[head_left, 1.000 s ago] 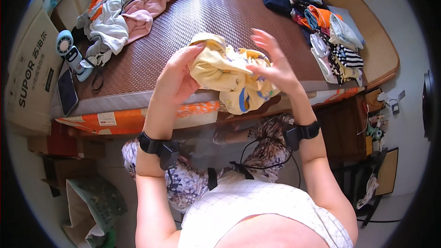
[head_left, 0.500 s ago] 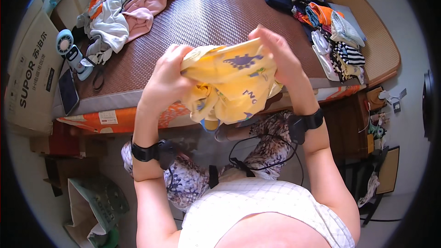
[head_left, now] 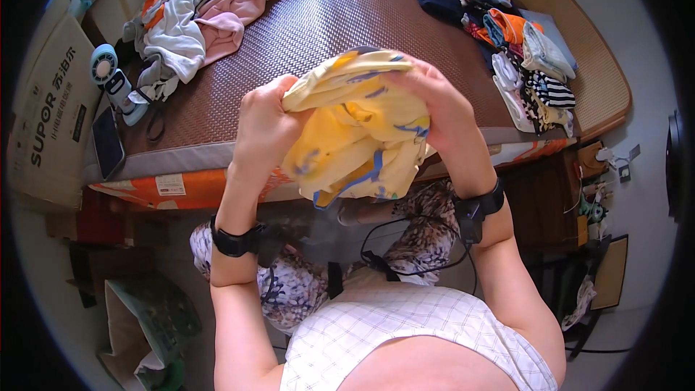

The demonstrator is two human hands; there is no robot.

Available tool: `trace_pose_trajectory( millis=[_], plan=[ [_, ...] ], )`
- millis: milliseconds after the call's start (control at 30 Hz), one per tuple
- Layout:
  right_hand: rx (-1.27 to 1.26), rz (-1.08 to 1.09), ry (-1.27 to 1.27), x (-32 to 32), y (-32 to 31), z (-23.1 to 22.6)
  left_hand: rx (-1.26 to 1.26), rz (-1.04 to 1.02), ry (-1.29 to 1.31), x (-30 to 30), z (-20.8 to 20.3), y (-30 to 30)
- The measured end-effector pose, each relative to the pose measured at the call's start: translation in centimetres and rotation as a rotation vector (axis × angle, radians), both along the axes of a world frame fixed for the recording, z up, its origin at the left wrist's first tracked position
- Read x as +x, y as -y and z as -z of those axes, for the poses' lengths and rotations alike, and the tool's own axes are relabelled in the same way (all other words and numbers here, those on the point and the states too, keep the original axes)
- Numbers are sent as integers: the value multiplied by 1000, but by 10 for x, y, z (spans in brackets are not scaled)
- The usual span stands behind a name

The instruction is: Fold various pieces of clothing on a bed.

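A yellow child's garment (head_left: 355, 145) with blue patterns and blue trim hangs between my hands, above the near edge of the bed. Its upper hem is stretched into a rounded opening, and the lower part droops in folds. My left hand (head_left: 269, 119) grips the hem at the left side, fingers curled round the cloth. At the right side my right hand (head_left: 438, 101) holds the same hem, with its thumb and fingers pinched on the fabric. Some fingertips are hidden by the cloth.
A brown woven mat (head_left: 347, 14) covers the bed. Loose clothes (head_left: 206, 22) lie heaped at the far left, folded clothes (head_left: 532, 58) at the right. A small fan (head_left: 116, 83) and a phone (head_left: 108, 143) sit by a large carton (head_left: 51, 108). A bag (head_left: 145, 333) stands on the floor.
The garment has turned in my hands: its hem is now spread into an open loop and the dinosaur print has gone from sight. My left hand has shifted slightly to the right.
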State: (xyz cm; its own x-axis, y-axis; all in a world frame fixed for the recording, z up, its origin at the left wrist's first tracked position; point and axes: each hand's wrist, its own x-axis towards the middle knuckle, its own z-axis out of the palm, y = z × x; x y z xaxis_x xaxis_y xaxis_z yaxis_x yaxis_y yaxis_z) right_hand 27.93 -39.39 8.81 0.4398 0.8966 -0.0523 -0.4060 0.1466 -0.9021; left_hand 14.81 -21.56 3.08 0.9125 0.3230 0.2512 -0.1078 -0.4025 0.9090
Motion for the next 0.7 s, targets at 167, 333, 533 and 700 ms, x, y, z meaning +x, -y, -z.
trace_pose_trajectory(
  millis=[167,333,533,700],
  plan=[
    [-183,86,920,2,5,23,-577,148,133,1,-8,2],
    [-39,246,509,5,-1,22,-637,300,85,-3,-8,13],
    [-125,23,60,-5,7,3,73,-321,19,5,-8,9],
    [-168,237,702,12,11,25,-1026,361,166,4,-11,11]
  ],
)
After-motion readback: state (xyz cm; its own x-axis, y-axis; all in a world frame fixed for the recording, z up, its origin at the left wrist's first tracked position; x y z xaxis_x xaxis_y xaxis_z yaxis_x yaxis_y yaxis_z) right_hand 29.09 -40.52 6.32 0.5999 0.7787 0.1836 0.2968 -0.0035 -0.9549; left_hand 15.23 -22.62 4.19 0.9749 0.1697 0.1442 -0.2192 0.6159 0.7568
